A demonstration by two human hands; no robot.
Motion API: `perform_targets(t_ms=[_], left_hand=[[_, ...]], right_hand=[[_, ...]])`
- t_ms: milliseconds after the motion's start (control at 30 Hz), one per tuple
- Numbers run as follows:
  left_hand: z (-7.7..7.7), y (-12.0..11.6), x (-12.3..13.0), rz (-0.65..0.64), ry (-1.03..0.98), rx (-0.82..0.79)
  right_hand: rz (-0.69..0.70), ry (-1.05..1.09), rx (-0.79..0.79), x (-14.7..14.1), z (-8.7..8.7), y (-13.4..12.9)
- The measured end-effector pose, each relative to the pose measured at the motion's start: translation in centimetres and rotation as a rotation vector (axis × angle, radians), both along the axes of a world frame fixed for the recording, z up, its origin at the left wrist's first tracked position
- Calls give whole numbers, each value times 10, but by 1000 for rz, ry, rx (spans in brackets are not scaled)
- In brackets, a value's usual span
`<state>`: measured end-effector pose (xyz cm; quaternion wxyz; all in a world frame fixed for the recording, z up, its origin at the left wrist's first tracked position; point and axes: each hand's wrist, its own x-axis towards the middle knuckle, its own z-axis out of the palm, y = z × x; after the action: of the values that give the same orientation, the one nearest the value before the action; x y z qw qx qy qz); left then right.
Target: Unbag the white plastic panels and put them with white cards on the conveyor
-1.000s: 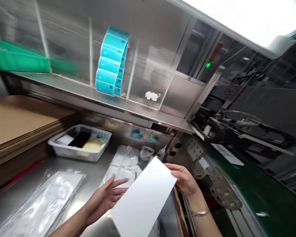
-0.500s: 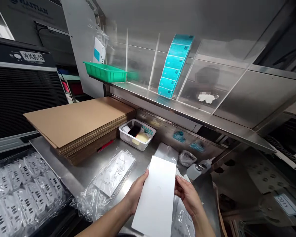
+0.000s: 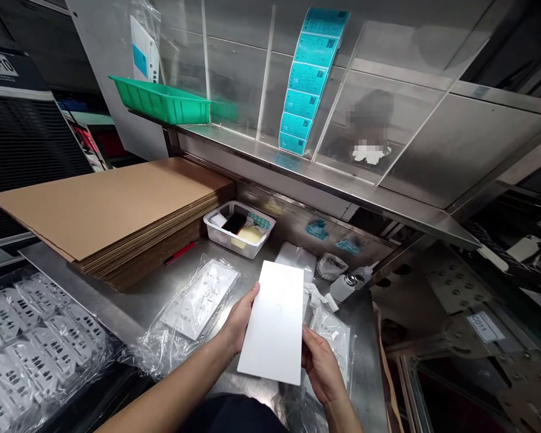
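A flat white rectangular panel (image 3: 274, 325) is held up in front of me, its smooth face toward the camera with a faint round mark near the middle. My left hand (image 3: 242, 319) grips its left edge, thumb at the rim. On the opposite long edge, lower down, my right hand (image 3: 321, 364) pinches it; the fingers behind are partly hidden. Left of it on the steel bench lies a white panel in a clear plastic bag (image 3: 202, 297). Another bagged white panel (image 3: 338, 340) rests behind my right hand, with a crumpled white cloth or tissue (image 3: 318, 296) above it.
A cardboard stack (image 3: 117, 210) occupies the bench's left. Along the back are a white tub (image 3: 238, 231), a clear bag of small items (image 3: 331, 266) and a pump bottle (image 3: 344, 287). A steel shelf (image 3: 270, 159) overhangs, holding a green tray (image 3: 162, 102). Several bagged parts (image 3: 36, 343) fill the lower left.
The panel is tilted differently, its lower end now raised fully into view. My right hand has slid toward its lower right edge. The camera view has shifted.
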<state>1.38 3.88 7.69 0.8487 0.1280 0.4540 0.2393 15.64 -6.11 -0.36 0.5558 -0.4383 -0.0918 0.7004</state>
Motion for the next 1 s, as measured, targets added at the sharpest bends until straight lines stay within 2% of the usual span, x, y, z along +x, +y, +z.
perform_targets(t_ms=[67,133,300,333,400,467,533,633,667,733,833,900,1000], left_hand=[[-2,1,0,18,21,10],[-4,2,0,43,52,32],[-2,0,0,96,85,122],[-1,-1,0,104,86,128],[1,-3,-1,109,85,122],[2,-4,-3,102,77,107],[2,-5,-4,87,73,102],[2,-8,-3,70,92,137],[2,-10,-1,64,101,162],[3,-15,4,59,116,234],[6,-24,12,77,184,388],[9,-28,17,88,243,464],[14,-31,23,63,258,489]], right_hand=[[-50,-14,-33,-3,3,-3],[-68,-136,-59,-7,9,-7],[-61,-897,23,-23,20,-19],[-76,-1004,31,-24,18,-22],[-104,-1073,15,-19,11,-25],[-118,-1030,-37,-4,2,-25],[-202,-981,-92,15,-4,-22],[-350,-803,-85,34,3,-9],[-336,-688,-73,34,10,-3],[-197,-448,-18,25,26,10],[-44,-272,136,0,44,28],[-62,-240,199,-11,47,36],[-92,-143,202,-15,40,40]])
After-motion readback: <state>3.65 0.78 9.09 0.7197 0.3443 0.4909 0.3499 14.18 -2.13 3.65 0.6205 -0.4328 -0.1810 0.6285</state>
